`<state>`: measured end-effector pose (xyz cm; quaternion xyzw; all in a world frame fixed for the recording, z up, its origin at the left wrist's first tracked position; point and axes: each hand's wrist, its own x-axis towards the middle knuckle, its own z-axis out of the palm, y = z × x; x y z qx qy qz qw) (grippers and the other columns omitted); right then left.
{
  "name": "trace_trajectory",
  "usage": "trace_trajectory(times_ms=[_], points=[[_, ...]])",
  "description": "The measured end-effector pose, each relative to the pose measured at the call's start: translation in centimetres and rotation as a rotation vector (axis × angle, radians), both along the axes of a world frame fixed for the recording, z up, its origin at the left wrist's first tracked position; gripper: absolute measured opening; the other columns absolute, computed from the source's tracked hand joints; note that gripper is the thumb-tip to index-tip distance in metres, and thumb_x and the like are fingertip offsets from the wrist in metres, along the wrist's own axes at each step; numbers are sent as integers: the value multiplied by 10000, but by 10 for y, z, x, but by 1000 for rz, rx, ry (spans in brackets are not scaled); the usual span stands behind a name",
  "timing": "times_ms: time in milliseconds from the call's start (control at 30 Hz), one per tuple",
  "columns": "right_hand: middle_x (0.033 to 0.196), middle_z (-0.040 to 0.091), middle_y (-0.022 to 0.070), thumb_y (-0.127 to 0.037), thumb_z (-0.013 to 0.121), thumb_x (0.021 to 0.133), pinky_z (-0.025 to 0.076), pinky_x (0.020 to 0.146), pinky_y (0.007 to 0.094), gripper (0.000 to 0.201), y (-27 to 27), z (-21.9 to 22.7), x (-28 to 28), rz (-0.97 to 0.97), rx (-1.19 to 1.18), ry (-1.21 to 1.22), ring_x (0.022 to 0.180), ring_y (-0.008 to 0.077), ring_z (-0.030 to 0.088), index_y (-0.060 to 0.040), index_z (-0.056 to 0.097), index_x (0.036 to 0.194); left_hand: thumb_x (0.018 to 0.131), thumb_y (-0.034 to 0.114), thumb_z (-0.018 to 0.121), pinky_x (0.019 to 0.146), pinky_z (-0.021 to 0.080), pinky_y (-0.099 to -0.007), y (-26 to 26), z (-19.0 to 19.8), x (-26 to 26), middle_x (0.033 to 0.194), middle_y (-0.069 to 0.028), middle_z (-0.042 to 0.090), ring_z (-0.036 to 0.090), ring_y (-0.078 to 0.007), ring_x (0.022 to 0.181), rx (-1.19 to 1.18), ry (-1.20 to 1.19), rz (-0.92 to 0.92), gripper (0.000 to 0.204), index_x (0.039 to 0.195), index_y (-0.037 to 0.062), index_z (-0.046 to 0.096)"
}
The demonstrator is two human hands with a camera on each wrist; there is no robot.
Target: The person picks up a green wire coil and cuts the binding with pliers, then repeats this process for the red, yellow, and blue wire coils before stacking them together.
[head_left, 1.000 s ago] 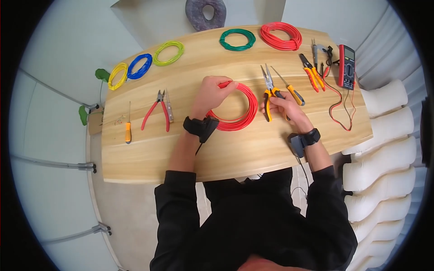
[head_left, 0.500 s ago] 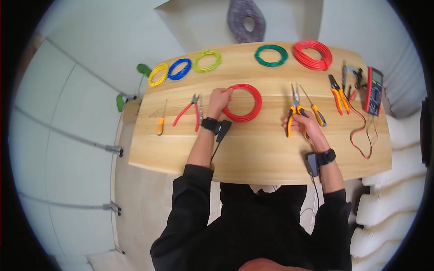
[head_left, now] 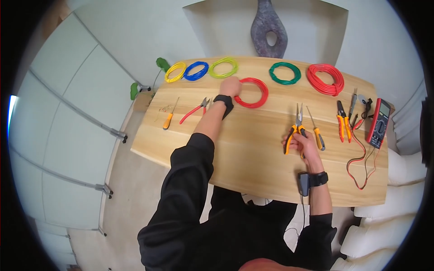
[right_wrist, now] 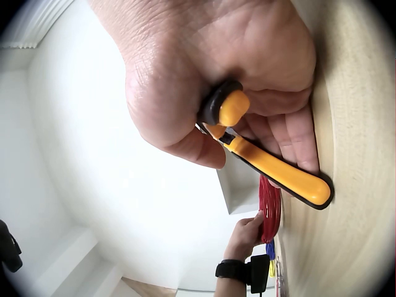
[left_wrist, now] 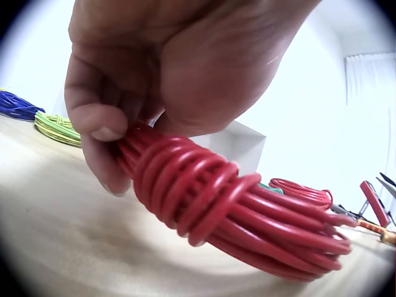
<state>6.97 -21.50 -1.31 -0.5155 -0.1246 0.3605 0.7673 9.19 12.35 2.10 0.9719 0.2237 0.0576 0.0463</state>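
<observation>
My left hand (head_left: 230,86) grips a coil of red wire (head_left: 264,95) at its left side, near the back of the table. In the left wrist view its fingers pinch the coil just beside the wrapped turns (left_wrist: 185,185); the coil tilts there. My right hand (head_left: 308,147) holds a pair of needle-nose pliers (head_left: 289,141) with yellow and black handles, the jaws pointing away from me. The right wrist view shows the thumb by one handle and the fingers behind the other handle (right_wrist: 278,170). A slim screwdriver (head_left: 318,137) lies just right of the pliers.
Yellow (head_left: 175,72), blue (head_left: 196,71), lime (head_left: 223,67), green (head_left: 285,73) and larger red (head_left: 325,80) wire coils line the back edge. Red-handled cutters (head_left: 192,114) and a screwdriver (head_left: 168,121) lie left. Wire strippers (head_left: 342,124) and a multimeter (head_left: 379,124) with leads lie right.
My left hand has carried the red coil away from me, from mid-table toward the lime coil. The right hand still holds the pliers beside the screwdriver. The head view has shifted.
</observation>
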Motion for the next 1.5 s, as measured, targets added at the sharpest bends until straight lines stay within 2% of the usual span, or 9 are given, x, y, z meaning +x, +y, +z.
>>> trace_trajectory(times_ms=[133, 200, 500, 633, 833, 933, 1100, 1200, 1500], points=[[871, 615, 174, -74, 459, 842, 532, 661, 298, 217, 0, 4, -1, -9, 7, 6, 757, 245, 637, 52, 489, 1016, 810, 292, 501, 728, 481, -412, 6, 9, 20, 883, -191, 625, 606, -329, 835, -57, -22, 139, 306, 851, 28, 651], [864, 617, 171, -69, 460, 838, 531, 649, 296, 210, 1, 5, 0, 10, -19, 5, 754, 239, 637, 53, 494, 1005, 773, 193, 507, 734, 493, -391, 6, 9, 27, 916, -167, 634, 615, -306, 863, -26, 5, 232, 239, 896, 59, 662], [854, 618, 162, -59, 471, 821, 528, 646, 291, 206, 0, 10, 0, 15, -39, 0, 749, 229, 635, 57, 503, 989, 785, 226, 525, 771, 478, -395, 8, -4, 56, 991, -209, 601, 586, -332, 927, -252, -129, 417, 290, 958, 16, 625], [856, 617, 165, -61, 473, 821, 526, 659, 300, 220, 0, 9, -1, 16, -41, 15, 760, 233, 634, 56, 500, 1005, 773, 202, 541, 761, 480, -405, 5, -12, 66, 958, -241, 598, 585, -342, 918, -236, -242, 391, 262, 923, 1, 616], [859, 616, 166, -69, 476, 823, 525, 668, 302, 233, 0, 11, -1, 21, -43, 22, 768, 236, 633, 57, 494, 1018, 737, 122, 558, 775, 477, -411, -4, -4, 57, 947, -187, 619, 585, -321, 930, -198, -336, 404, 207, 887, -8, 617], [860, 616, 164, -68, 474, 821, 525, 670, 301, 227, 0, 11, 0, 31, -44, 16, 763, 234, 632, 54, 494, 1011, 730, 122, 561, 830, 434, -443, 11, -15, 53, 1001, -163, 603, 544, -306, 999, 73, -416, 305, 239, 941, 20, 606], [858, 615, 163, -59, 469, 813, 525, 666, 300, 218, 0, 11, 1, 30, -39, 5, 752, 232, 629, 50, 494, 1000, 736, 166, 555, 899, 332, -505, 30, -20, 45, 1042, -138, 587, 513, -301, 1034, 30, -94, 247, 283, 997, 65, 596], [856, 614, 165, -55, 464, 810, 526, 663, 302, 220, -1, 11, -1, 29, -52, -6, 752, 236, 629, 54, 491, 999, 743, 190, 542, 918, 316, -498, 20, -9, 36, 1051, -141, 591, 519, -286, 1044, 43, -91, 274, 272, 981, 74, 606], [842, 615, 158, -64, 451, 822, 528, 669, 300, 193, 0, 11, 0, 36, -55, 5, 749, 235, 632, 54, 497, 967, 760, 224, 500, 808, 432, -448, 15, -9, 4, 962, -190, 615, 583, -328, 917, -100, -54, 92, 303, 953, 20, 613]])
